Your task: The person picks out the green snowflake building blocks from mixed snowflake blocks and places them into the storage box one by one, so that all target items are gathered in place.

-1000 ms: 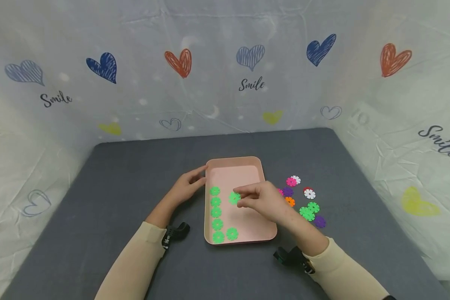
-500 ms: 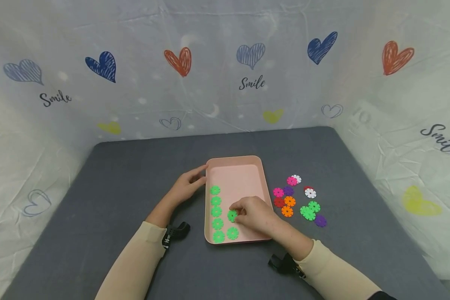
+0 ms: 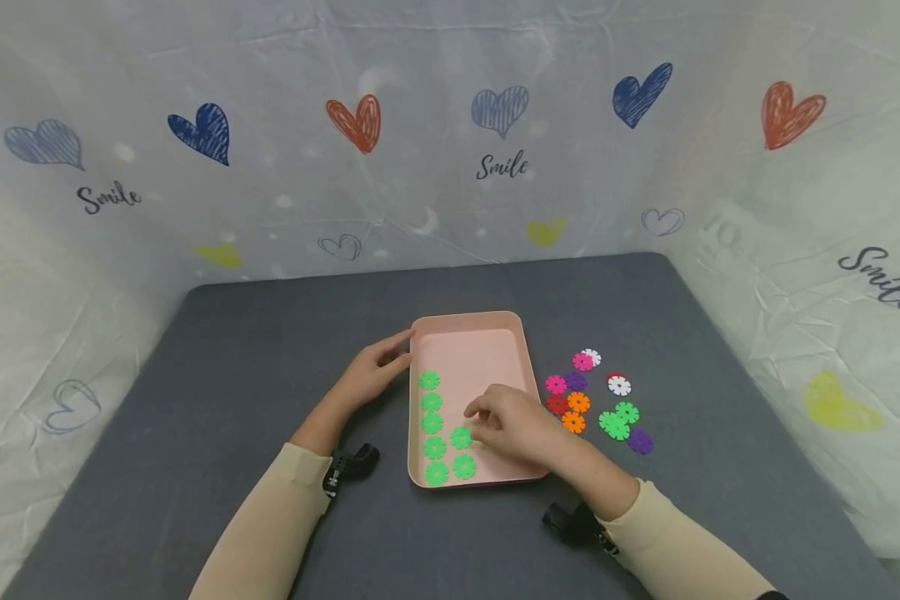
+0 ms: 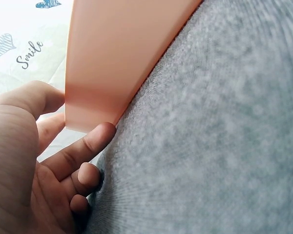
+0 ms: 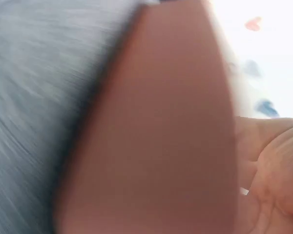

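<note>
Head camera looks forward and down over the whole grey surface (image 3: 232, 375). Both wrist cameras sit very close, sharing the pink tray (image 3: 468, 333).

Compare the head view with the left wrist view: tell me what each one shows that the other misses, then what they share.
Only the head view shows the green discs lined up in the tray, the loose coloured discs on the mat right of it, and the right hand over the tray beside one green disc. Only the left wrist view shows the left hand's fingers curled against the tray's outer wall where it meets the mat. Both show the left hand, the pink tray and the grey mat.
</note>
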Available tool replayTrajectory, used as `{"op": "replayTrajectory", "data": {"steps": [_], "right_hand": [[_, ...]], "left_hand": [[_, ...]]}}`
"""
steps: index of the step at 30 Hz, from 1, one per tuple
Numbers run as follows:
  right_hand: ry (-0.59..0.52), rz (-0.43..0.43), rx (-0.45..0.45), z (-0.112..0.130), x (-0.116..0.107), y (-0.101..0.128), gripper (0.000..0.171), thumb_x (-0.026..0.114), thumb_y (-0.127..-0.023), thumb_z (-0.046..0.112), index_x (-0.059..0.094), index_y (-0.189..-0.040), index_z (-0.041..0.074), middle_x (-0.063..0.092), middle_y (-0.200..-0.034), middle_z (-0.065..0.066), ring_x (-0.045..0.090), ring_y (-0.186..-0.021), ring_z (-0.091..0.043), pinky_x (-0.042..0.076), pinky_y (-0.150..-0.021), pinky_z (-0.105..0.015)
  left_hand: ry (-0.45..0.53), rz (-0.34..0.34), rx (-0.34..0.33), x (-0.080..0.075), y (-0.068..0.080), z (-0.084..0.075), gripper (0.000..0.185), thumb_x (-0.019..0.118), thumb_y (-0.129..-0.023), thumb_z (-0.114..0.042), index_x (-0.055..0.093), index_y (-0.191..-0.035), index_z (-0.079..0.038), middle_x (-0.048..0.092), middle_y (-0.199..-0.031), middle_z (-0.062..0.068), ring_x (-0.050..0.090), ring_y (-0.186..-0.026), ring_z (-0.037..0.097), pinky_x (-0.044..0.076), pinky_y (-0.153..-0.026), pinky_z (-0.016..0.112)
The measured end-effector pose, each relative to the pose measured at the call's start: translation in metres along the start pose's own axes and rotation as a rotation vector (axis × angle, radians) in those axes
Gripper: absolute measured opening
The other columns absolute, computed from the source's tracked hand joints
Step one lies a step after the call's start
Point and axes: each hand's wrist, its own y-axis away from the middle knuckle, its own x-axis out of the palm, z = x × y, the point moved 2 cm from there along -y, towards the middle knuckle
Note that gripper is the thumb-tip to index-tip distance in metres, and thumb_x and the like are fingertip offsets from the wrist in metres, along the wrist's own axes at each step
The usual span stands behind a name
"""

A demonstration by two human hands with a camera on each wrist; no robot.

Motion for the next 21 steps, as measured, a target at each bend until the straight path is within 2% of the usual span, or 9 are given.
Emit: {"op": "replayTrajectory", "data": {"steps": [6, 9, 12, 17, 21], "right_hand": [[0.017, -0.099, 0.070, -0.019, -0.052, 0.024, 0.019, 0.072, -0.094, 0.011, 0.076, -0.112, 0.006, 0.063, -0.090, 0.005, 0.055, -0.074, -0.009, 0.049, -0.070, -0.031], [0.078, -0.102, 0.140, -0.037, -0.077, 0.038, 0.019, 0.071, -0.095, 0.011, 0.076, -0.113, 0.006, 0.065, -0.090, 0.004, 0.057, -0.074, -0.011, 0.050, -0.072, -0.035], [0.140, -0.061, 0.215, -0.057, -0.095, 0.054, 0.021, 0.074, -0.093, 0.010, 0.076, -0.113, 0.004, 0.065, -0.091, 0.002, 0.057, -0.076, -0.014, 0.050, -0.071, -0.038], [0.168, 0.007, 0.312, -0.082, -0.106, 0.078, 0.023, 0.081, -0.085, 0.009, 0.076, -0.107, 0.003, 0.060, -0.083, 0.001, 0.054, -0.075, -0.017, 0.047, -0.068, -0.037], [0.171, 0.051, 0.328, -0.092, -0.103, 0.088, 0.026, 0.085, -0.078, 0.010, 0.074, -0.102, 0.006, 0.053, -0.076, 0.003, 0.049, -0.070, -0.015, 0.042, -0.065, -0.036]], "left_hand": [[0.004, -0.004, 0.002, -0.001, 0.002, 0.001, 0.056, 0.063, -0.105, -0.032, 0.047, -0.157, -0.019, 0.070, -0.114, 0.010, 0.062, -0.095, 0.024, 0.046, -0.083, 0.043], [0.001, -0.013, 0.004, -0.001, 0.002, 0.001, 0.056, 0.063, -0.105, -0.031, 0.047, -0.157, -0.018, 0.070, -0.113, 0.011, 0.061, -0.094, 0.025, 0.046, -0.082, 0.043], [-0.001, -0.011, 0.007, 0.000, 0.002, 0.002, 0.056, 0.063, -0.105, -0.032, 0.047, -0.157, -0.018, 0.070, -0.114, 0.011, 0.062, -0.096, 0.025, 0.046, -0.083, 0.044], [-0.003, -0.005, 0.018, 0.001, 0.000, 0.000, 0.056, 0.062, -0.105, -0.032, 0.047, -0.157, -0.018, 0.070, -0.113, 0.011, 0.062, -0.094, 0.024, 0.046, -0.083, 0.043], [0.001, -0.008, 0.020, 0.002, -0.001, 0.000, 0.055, 0.063, -0.105, -0.030, 0.047, -0.157, -0.018, 0.070, -0.110, 0.010, 0.061, -0.091, 0.025, 0.046, -0.081, 0.043]]}}
